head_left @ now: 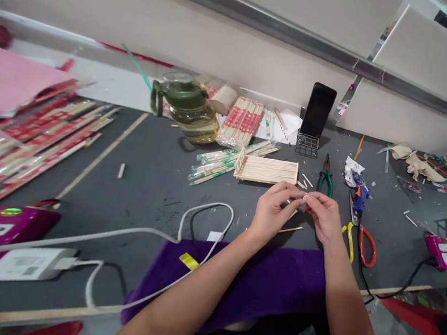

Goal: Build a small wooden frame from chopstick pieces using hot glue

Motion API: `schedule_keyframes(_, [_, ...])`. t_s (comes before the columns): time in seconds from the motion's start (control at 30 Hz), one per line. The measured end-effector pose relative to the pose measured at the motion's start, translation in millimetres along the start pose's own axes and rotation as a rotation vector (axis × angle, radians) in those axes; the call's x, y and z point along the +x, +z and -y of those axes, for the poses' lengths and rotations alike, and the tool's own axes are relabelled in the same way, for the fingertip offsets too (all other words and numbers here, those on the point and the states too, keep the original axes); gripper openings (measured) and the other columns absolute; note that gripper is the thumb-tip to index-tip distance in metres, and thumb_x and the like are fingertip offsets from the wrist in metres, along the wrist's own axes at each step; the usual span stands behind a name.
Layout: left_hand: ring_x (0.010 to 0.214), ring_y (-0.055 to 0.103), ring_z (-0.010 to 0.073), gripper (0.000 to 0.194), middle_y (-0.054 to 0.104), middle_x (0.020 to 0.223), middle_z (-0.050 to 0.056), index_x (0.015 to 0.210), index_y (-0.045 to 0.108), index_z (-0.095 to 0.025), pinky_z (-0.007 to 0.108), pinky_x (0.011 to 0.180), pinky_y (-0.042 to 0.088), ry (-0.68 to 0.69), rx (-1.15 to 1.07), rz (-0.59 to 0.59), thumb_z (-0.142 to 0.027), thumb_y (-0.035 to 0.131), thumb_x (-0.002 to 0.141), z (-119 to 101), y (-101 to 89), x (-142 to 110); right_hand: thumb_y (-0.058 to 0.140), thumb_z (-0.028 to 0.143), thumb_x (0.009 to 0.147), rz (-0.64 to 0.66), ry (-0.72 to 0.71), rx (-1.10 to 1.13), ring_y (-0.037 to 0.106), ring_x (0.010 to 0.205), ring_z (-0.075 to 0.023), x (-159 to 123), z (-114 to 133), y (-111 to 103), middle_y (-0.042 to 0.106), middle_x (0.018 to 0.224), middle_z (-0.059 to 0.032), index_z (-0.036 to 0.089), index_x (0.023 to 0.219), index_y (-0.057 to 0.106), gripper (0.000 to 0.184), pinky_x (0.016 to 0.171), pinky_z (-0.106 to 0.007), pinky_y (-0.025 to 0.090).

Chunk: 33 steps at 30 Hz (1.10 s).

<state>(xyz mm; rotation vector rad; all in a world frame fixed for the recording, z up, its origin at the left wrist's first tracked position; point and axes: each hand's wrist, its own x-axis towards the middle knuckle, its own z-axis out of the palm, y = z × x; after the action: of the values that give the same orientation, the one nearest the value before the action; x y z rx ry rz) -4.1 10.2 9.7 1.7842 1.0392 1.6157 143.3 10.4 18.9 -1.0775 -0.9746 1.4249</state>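
The small pale piece [305,196] is pinched between the fingertips of our left hand [275,208] and right hand [324,214], just off the near right corner of the stick frame [269,170]; each grip is closed on it, and our fingers hide most of its shape. Nearest us, on our side of the stick frame, a purple cloth [275,275] lies under our forearms, bearing a yellow label [188,261], while a white cable [151,231] loops across its left part. Well to the left of the stick frame and closer to us, a white adapter [30,265] lies against a purple power block [2,228]. To the right of the stick frame, also closer to us, we see scissors [367,248] with red on the handle, and beyond their handles a blue glue gun [361,196]. Green-handled pliers [325,182] lie just right of the stick frame on the dark counter [146,169]. Just beside its left end are green-printed wrapped sticks [219,164]. Beyond the stick frame we have a red-printed pack of sticks [241,121], a jug with a green lid [189,110] farther left, and, to the right, a dark phone [319,109] propped on a wire stand [308,145].
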Motion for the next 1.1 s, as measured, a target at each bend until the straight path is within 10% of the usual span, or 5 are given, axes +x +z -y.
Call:
schedule_keyframes(0.33, [0.082, 0.066, 0.0159, 0.012, 0.072, 0.090, 0.004, 0.098, 0.077, -0.023, 0.030, 0.079, 0.054, -0.099, -0.050, 0.037, -0.024, 0.072, 0.087, -2.2, -0.2, -1.1, 0.083, 0.038, 0.069, -0.011, -0.023, -0.020, 0.052, 0.064, -0.0102, 1.2, -2.1, -1.1, 0.065, 0.070, 0.0025, 0.021, 0.076, 0.077, 0.020, 0.066, -0.025, 0.041])
schedule_keyframes(0.63, [0.067, 0.061, 0.0124, 0.040, 0.073, 0.080, 0.006, 0.083, 0.077, -0.015, 0.026, 0.066, 0.052, -0.886, -0.809, 0.209, -0.053, 0.084, 0.070, -0.6, -2.4, 2.6, 0.073, 0.032, 0.085, -0.092, -0.490, -0.461, 0.063, 0.088, -0.0171, -3.5, -0.1, -4.2, 0.069, 0.090, -0.0020, 0.028, 0.090, 0.079, 0.009, 0.081, -0.031, 0.051])
schedule_keyframes(1.1, [0.067, 0.060, 0.0099, 0.033, 0.070, 0.073, 0.002, 0.084, 0.079, -0.017, 0.023, 0.067, 0.053, -0.997, -0.928, 0.169, -0.038, 0.093, 0.062, -1.0, -5.1, 4.8, 0.072, 0.029, 0.086, 0.006, -0.511, -0.484, 0.063, 0.089, -0.0175, -7.0, 2.4, -3.4, 0.069, 0.097, -0.0026, 0.031, 0.101, 0.078, 0.016, 0.077, -0.031, 0.051])
